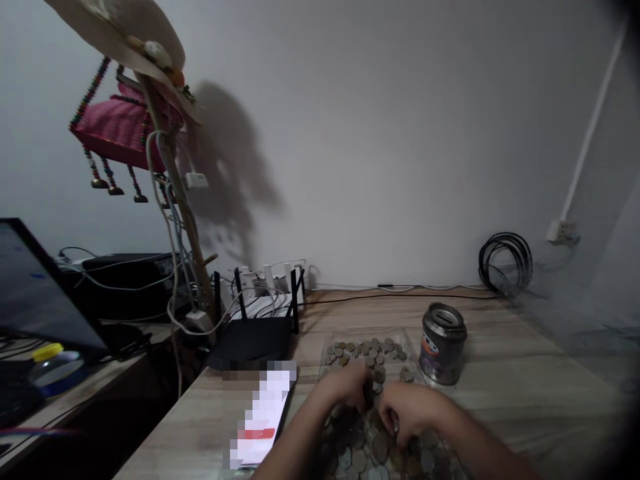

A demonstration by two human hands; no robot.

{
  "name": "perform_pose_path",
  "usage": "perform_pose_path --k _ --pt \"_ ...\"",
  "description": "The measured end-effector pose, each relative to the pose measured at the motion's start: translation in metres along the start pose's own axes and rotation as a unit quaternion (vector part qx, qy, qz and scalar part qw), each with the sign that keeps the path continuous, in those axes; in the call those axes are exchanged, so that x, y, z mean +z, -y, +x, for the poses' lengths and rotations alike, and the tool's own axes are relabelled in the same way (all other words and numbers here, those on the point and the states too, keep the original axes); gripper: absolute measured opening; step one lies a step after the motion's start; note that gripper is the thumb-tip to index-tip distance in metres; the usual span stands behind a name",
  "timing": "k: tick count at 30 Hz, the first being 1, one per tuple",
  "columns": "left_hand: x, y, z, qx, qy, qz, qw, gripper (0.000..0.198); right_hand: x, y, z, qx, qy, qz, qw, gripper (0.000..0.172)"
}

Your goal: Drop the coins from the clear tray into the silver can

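Your left hand (350, 390) and right hand (411, 410) curled over the coins (363, 350), grip impossible to tell, pile stretching away from you, tin (443, 345) upright, slot up

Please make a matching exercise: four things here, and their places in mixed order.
1. pile of grey-brown coins
2. silver metal tin with slotted lid
3. black router with antennas
4. coiled black cable

a. by the white wall, far right
b. under left hand and right hand
c. right of the coins
d. left edge of the wooden table

Pairs: 1-b, 2-c, 3-d, 4-a
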State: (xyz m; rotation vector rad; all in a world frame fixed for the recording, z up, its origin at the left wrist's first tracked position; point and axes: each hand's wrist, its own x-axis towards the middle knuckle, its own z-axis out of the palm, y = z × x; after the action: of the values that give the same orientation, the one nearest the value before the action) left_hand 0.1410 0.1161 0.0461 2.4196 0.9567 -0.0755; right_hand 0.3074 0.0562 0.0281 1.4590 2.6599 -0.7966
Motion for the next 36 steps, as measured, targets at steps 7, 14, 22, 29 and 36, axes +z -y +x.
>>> perform_pose_path --k 7,14,22,29,36 --pt "0.0 0.006 0.018 -0.065 -0.091 -0.314 0.943 0.014 -0.037 -0.017 0.006 -0.031 -0.163 0.241 0.956 0.013" --pt "-0.012 0.005 0.024 -0.056 0.088 -0.709 0.698 0.034 -0.041 0.005 0.037 -0.052 -0.333 0.415 0.845 0.021" --pt "-0.013 0.004 0.025 -0.12 0.066 -0.712 0.689 0.031 -0.029 0.016 0.037 -0.021 -0.409 0.213 0.887 0.006" --pt "-0.005 0.014 0.03 -0.144 0.027 -0.663 0.734 0.018 -0.044 0.014 0.014 0.031 -0.468 0.008 0.883 0.014" --pt "-0.004 0.016 0.031 -0.081 -0.106 -0.617 0.776 0.018 -0.095 -0.041 -0.061 0.154 -0.677 -0.128 0.709 0.024"
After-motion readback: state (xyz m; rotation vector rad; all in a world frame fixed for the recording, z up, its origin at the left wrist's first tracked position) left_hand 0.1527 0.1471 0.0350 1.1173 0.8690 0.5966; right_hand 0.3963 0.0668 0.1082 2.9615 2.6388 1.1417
